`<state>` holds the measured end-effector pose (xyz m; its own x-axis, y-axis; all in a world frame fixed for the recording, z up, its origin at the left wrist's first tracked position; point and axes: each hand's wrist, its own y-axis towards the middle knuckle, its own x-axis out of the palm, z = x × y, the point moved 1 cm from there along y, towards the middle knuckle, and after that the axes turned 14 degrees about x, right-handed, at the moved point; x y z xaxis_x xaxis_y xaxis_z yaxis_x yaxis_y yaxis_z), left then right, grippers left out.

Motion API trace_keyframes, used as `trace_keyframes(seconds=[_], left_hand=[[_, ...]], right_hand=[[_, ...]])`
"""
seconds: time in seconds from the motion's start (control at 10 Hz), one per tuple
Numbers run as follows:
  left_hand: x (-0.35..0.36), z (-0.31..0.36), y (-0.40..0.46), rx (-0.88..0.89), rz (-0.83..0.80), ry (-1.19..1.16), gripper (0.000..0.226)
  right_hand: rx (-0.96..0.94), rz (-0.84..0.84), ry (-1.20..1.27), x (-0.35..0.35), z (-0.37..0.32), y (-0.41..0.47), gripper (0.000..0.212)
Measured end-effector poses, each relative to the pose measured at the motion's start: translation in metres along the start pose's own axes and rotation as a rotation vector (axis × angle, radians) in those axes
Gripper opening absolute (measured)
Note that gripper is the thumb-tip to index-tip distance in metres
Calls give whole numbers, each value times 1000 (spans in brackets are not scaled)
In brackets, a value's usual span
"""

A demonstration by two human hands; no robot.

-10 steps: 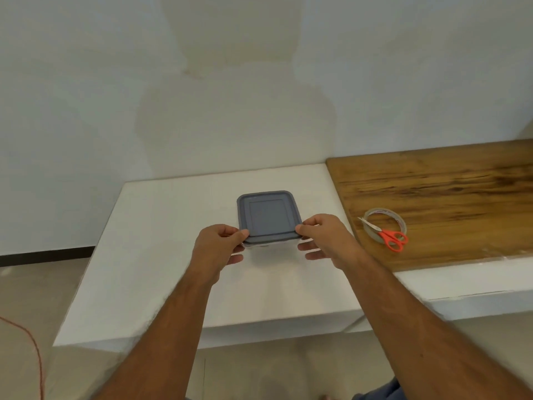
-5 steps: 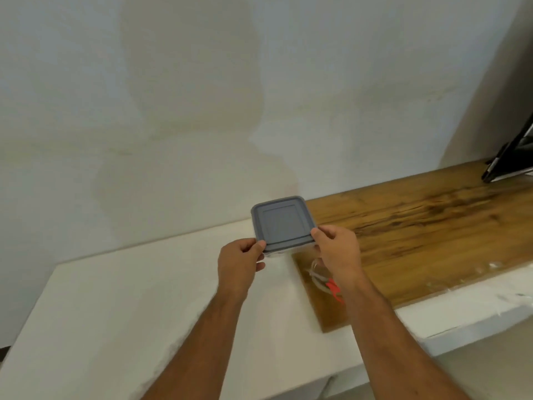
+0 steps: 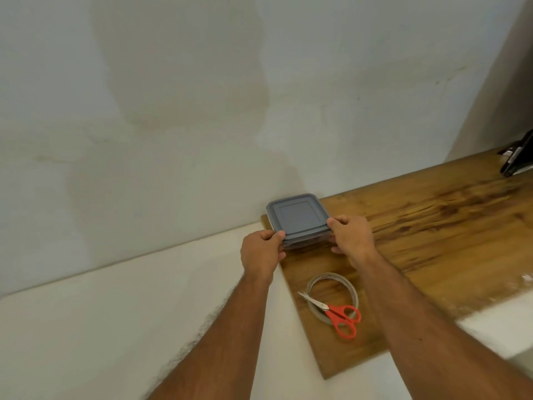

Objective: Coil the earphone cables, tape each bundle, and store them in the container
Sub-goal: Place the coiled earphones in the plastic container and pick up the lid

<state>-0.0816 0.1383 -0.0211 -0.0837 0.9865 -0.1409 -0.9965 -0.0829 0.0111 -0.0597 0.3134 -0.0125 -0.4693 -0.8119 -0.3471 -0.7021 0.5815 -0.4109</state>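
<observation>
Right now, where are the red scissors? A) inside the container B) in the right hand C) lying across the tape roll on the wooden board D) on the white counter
C. The red-handled scissors lie across the tape roll on the wooden board, while the left hand and right hand both grip the lidded container.

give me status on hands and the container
Both hands, left and right, grip lidded container at board's far corner. Nothing in the way; scissors on tape nearer.
</observation>
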Motion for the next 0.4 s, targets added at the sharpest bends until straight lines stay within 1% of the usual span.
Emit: trace_keyframes(seconds=[0.1,0.2,0.3,0.4], left_hand=[[4,-8,7,-11,7,-18,23],[5,-9,8,-12,14,-8,26],[2,-5,6,-12,-47,0,27],[-7,2,-4,-39,-147,61,24]], right_hand=[[-16,17,-11,2,2,6,20],[-40,46,-24,3,1,5,12],[-33,43,-38,5,1,4,16],[-90,129,-177,1,-2,-11,35]])
